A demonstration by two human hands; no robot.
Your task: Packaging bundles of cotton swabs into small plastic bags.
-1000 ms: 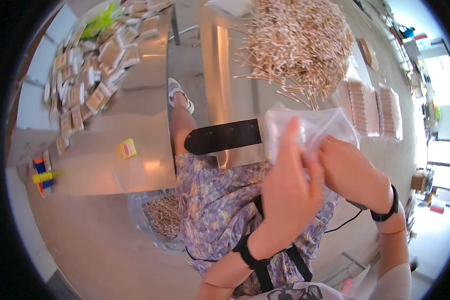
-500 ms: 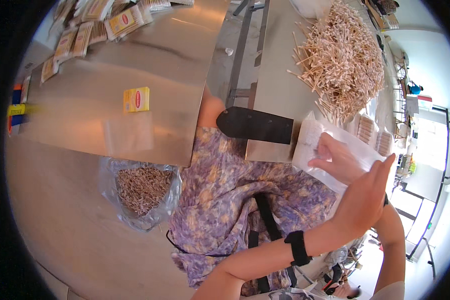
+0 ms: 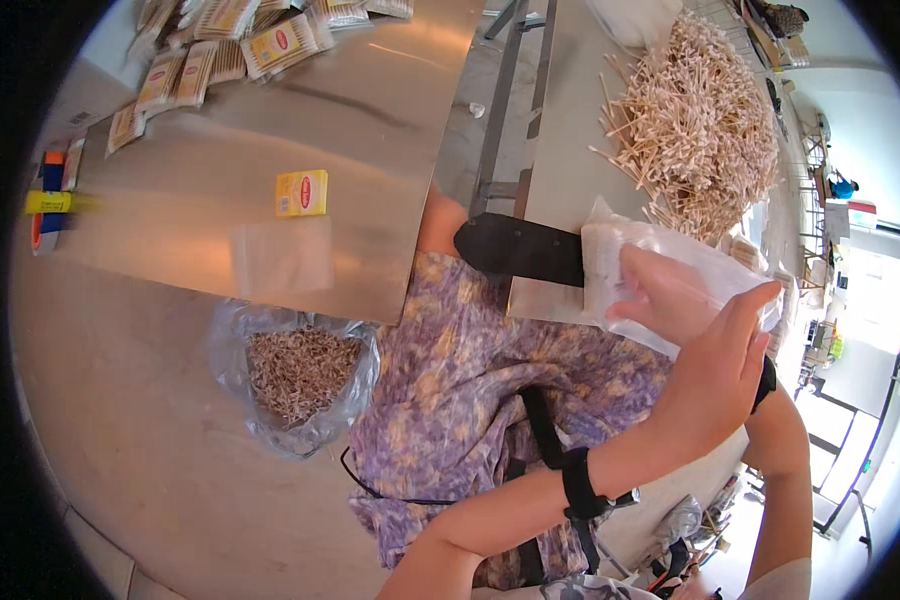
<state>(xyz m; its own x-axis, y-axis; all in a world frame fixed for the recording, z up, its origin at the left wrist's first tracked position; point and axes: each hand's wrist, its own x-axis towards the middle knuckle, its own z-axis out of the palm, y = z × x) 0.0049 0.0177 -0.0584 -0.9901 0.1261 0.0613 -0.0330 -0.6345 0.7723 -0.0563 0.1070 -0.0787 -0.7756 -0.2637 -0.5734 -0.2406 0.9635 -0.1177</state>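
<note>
A clear plastic bag (image 3: 710, 250) lies along the near edge of the right-hand table, with a white layer at its left end. My right hand (image 3: 660, 295) is inside it, seen through the film, thumb and fingers apart. At the bag's mouth, my left hand (image 3: 720, 365) has its fingers stretched close together against the edge of the film, which it seems to hold; the exact grip is partly hidden. Just beyond the bag is a big heap of cotton swabs (image 3: 700, 130). A flat black strip (image 3: 520, 252) with a rounded end touches the bag's left side.
On the left metal table (image 3: 370, 150) lie a small yellow packet (image 3: 301, 193), a flat clear bag (image 3: 283, 255) and a pile of packed swabs (image 3: 195, 70). A yellow-and-blue tool (image 3: 50, 203) is at its left edge. Below stands a bag of loose swabs (image 3: 305, 375).
The bag's left end now meets the black strip. My right hand has shifted slightly left inside the bag, and my left hand a little left and up. The whole view has moved slightly.
</note>
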